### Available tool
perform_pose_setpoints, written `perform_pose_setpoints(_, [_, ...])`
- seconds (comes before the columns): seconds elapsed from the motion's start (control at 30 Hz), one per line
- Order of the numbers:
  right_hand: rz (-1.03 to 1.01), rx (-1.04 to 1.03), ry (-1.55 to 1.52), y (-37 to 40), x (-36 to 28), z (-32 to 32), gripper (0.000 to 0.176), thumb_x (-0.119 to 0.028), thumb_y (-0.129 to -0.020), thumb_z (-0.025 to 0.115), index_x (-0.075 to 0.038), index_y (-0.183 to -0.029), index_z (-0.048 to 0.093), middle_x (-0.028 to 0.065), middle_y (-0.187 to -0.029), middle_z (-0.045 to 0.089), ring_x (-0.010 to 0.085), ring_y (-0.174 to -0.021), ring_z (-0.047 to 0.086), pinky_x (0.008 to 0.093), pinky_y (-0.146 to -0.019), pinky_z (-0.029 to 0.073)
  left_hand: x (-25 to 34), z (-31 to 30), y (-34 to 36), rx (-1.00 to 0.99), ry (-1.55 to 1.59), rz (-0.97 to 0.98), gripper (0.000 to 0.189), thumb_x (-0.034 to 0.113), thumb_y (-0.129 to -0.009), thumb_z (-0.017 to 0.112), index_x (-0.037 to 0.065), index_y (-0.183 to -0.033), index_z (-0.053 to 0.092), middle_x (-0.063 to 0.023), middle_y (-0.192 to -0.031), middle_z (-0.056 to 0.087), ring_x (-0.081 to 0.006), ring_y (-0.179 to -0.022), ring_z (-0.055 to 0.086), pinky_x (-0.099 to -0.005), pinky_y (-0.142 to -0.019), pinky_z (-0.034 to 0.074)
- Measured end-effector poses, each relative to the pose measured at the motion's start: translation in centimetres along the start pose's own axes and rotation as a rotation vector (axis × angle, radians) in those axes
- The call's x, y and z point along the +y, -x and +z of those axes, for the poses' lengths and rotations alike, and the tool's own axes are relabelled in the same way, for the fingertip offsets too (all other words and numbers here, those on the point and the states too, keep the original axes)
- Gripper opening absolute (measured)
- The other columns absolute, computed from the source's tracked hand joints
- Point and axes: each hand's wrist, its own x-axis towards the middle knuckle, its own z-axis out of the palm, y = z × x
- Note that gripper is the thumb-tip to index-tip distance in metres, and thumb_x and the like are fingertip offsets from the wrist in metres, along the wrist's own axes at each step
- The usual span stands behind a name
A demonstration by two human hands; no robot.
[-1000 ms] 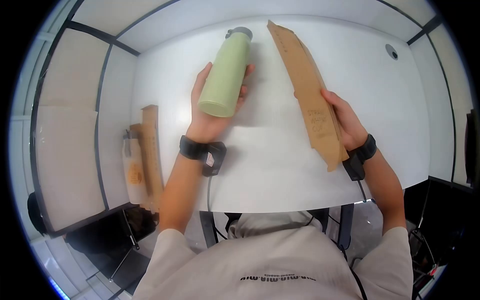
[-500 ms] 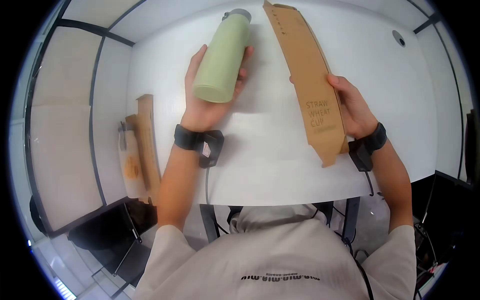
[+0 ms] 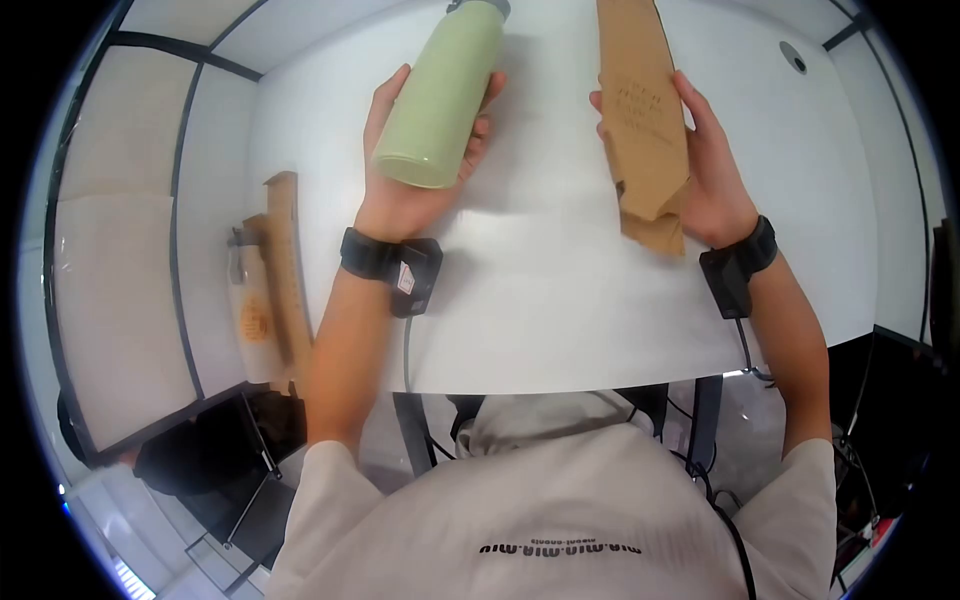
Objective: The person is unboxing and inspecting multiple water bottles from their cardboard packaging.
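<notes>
A pale green bottle (image 3: 440, 100) with a grey cap lies tilted in my left hand (image 3: 415, 195), whose fingers wrap round it from beneath, its base toward me. My right hand (image 3: 712, 180) grips a long brown cardboard box (image 3: 645, 120) from its right side, with fingertips showing at the box's left edge. Printed text runs across the box, and its near end has open, crumpled flaps. The far end of the box is cut off by the top of the view. Bottle and box are apart, both over the white table.
At the left edge of the white table (image 3: 540, 320) are a white bottle (image 3: 255, 320) with an orange print and another long cardboard piece (image 3: 287, 270). A round grommet (image 3: 793, 57) is at the back right. Low partitions border the table; cables hang from both wrist devices.
The box has moved away from me, turned more upright in view and rotated, its open flaps now looking different. The bottle and my left hand have shifted slightly up in view.
</notes>
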Motion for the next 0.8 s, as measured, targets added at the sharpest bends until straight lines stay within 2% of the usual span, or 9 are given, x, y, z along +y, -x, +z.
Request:
perform_pose_setpoints(0.1, [-0.052,0.083,-0.005,-0.1,-0.2,-0.1,0.063,-0.050,-0.101,0.047,-0.005,-0.145,0.041,0.0065,-0.137,0.055,0.0158,-0.115,0.060,0.0257,-0.097,0.052,-0.6,0.5,0.1,0.024,-0.005,0.007,0.058,0.047,-0.099,0.041,0.004,-0.137,0.050,-0.0147,-0.127,0.062,-0.0188,-0.079,0.061,-0.0265,-0.071,0.052])
perform_pose_setpoints(0.13, [-0.053,0.085,-0.003,-0.2,-0.3,-0.3,0.063,-0.050,-0.101,0.047,-0.005,-0.145,0.041,0.0065,-0.137,0.055,0.0158,-0.115,0.060,0.0257,-0.097,0.052,-0.6,0.5,0.1,0.007,0.008,0.009,0.056,0.044,-0.099,0.045,0.003,-0.137,0.050,-0.0176,-0.130,0.057,-0.0194,-0.080,0.058,-0.0262,-0.072,0.052])
perform_pose_setpoints(0.17, [-0.080,0.043,-0.009,-0.2,-0.4,-0.4,0.064,-0.051,-0.101,0.048,-0.005,-0.145,0.040,0.0053,-0.137,0.055,0.0154,-0.115,0.060,0.0248,-0.095,0.053,-0.7,0.5,0.2,-0.009,0.020,0.011,0.056,0.042,-0.099,0.049,0.002,-0.137,0.050,-0.0205,-0.134,0.053,-0.0201,-0.082,0.055,-0.0260,-0.073,0.052])
perform_pose_setpoints(0.23, [-0.106,0.000,-0.013,-0.3,-0.7,-0.9,0.065,-0.051,-0.100,0.048,-0.006,-0.146,0.038,0.0042,-0.137,0.055,0.0150,-0.116,0.061,0.0239,-0.094,0.055,-0.6,0.3,0.2,-0.004,0.014,0.022,0.056,0.042,-0.099,0.049,0.002,-0.138,0.049,-0.0204,-0.135,0.053,-0.0199,-0.082,0.056,-0.0259,-0.073,0.052])
perform_pose_setpoints(0.3, [-0.001,-0.296,-0.198,-0.3,-1.3,-1.6,0.068,-0.056,-0.099,0.046,-0.005,-0.143,0.046,0.0095,-0.137,0.057,0.0161,-0.118,0.059,0.0258,-0.099,0.048,-0.5,0.0,0.1,-0.002,0.003,0.037,0.056,0.042,-0.099,0.049,0.002,-0.139,0.048,-0.0203,-0.135,0.052,-0.0197,-0.082,0.056,-0.0258,-0.073,0.052])
perform_pose_setpoints(0.43, [-0.017,-0.382,-0.210,-0.2,-1.4,-1.6,0.067,-0.056,-0.100,0.042,-0.005,-0.144,0.046,0.0108,-0.141,0.055,0.0164,-0.124,0.057,0.0232,-0.104,0.047,-0.6,0.1,0.1,-0.013,0.014,0.012,0.059,0.043,-0.099,0.048,0.003,-0.142,0.044,-0.0192,-0.138,0.051,-0.0192,-0.082,0.057,-0.0254,-0.074,0.053])
perform_pose_setpoints(0.67, [-0.028,-0.359,-0.219,0.0,-1.3,-0.8,0.067,-0.056,-0.101,0.040,-0.005,-0.145,0.044,0.0125,-0.141,0.054,0.0174,-0.123,0.057,0.0240,-0.103,0.048,-0.8,-0.2,-0.1,-0.074,-0.005,-0.017,0.062,0.045,-0.099,0.042,0.004,-0.145,0.041,-0.0190,-0.139,0.052,-0.0198,-0.079,0.059,-0.0250,-0.073,0.054])
perform_pose_setpoints(0.77, [-0.025,-0.377,-0.228,0.1,-1.3,-0.6,0.067,-0.055,-0.101,0.039,-0.005,-0.147,0.041,0.0132,-0.143,0.053,0.0188,-0.124,0.056,0.0261,-0.102,0.048,-1.1,0.2,0.1,-0.070,0.000,-0.025,0.063,0.048,-0.098,0.041,0.003,-0.142,0.044,-0.0189,-0.132,0.056,-0.0207,-0.077,0.058,-0.0257,-0.071,0.053])
perform_pose_setpoints(0.8, [-0.089,-0.247,-0.131,0.1,-1.1,-0.1,0.066,-0.054,-0.102,0.039,-0.005,-0.147,0.040,0.0133,-0.144,0.052,0.0199,-0.124,0.056,0.0275,-0.101,0.048,-1.4,0.7,0.2,-0.047,0.001,-0.035,0.063,0.049,-0.097,0.041,0.003,-0.139,0.046,-0.0188,-0.127,0.059,-0.0212,-0.076,0.058,-0.0261,-0.070,0.053])
